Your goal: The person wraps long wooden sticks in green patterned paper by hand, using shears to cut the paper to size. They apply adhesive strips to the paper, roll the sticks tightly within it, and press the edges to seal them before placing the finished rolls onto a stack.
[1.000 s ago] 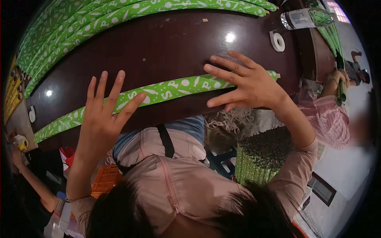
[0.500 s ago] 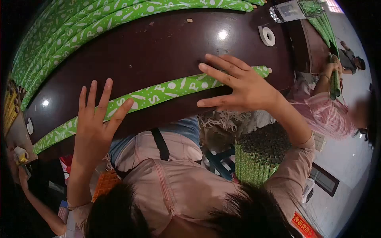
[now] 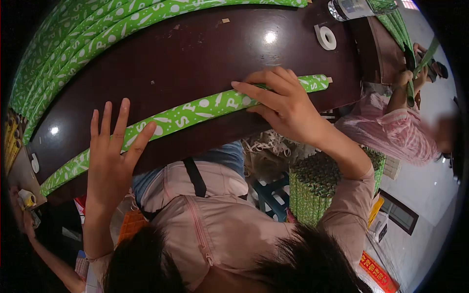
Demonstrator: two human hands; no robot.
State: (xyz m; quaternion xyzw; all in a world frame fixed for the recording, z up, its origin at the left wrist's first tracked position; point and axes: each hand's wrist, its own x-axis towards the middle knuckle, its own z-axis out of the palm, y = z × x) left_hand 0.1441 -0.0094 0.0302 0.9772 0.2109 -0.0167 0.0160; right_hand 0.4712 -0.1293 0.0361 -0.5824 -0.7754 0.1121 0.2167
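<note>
A long thin green roll of printed wrapping paper (image 3: 205,108) lies across the dark table in front of me, white letters and shapes on it. A small tan tab sticks out at its right end. My left hand (image 3: 110,151) rests on the left part of the roll, its fingers stretched out and spread. Further right, my right hand (image 3: 293,110) is curled around the roll, fingers over the far side and thumb on the near side. The part beneath that palm is hidden.
Several similar green rolls (image 3: 122,24) lie along the table's far side. A white tape roll (image 3: 326,38) and a clear bottle (image 3: 349,9) are at the back right. Many upright rolls (image 3: 312,195) stand below on my right. A co-worker in pink (image 3: 391,127) holds green rolls nearby.
My right hand has gone from spread fingers to curled around the roll, shifting slightly left. The left hand stays spread on it. The co-worker's hands and rolls have moved.
</note>
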